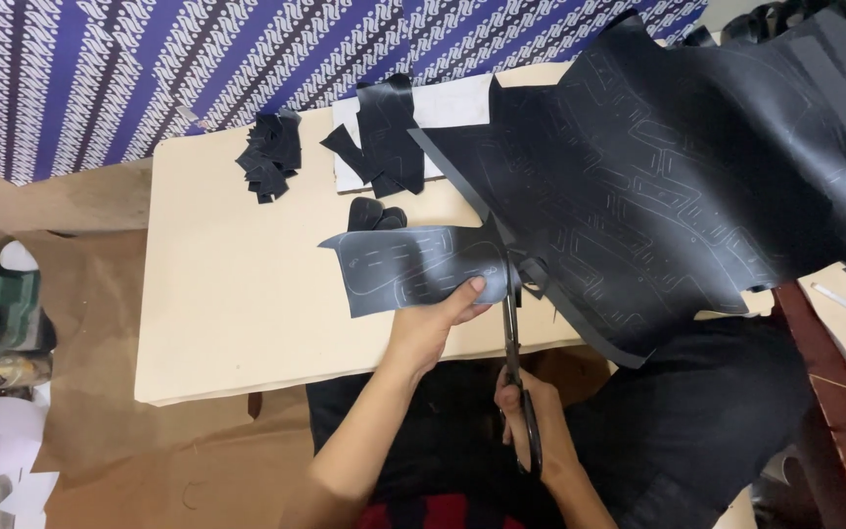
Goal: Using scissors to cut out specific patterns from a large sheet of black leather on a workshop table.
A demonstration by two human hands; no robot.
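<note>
Hiding under right hand (539,426): scissors (513,333) handles.

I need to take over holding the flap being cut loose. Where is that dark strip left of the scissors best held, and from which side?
Grip the strip at its near edge close to the scissors, coming from the person's side, thumb on top as the left hand does now. The flap is thin, flat and floppy, lying on the pale board, so a pinch near the cut probably keeps it taut; the right hand works the handles.

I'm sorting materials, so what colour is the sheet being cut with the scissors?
Black, with faint pale traced outlines on the sheet; the head view shows it best.
</note>
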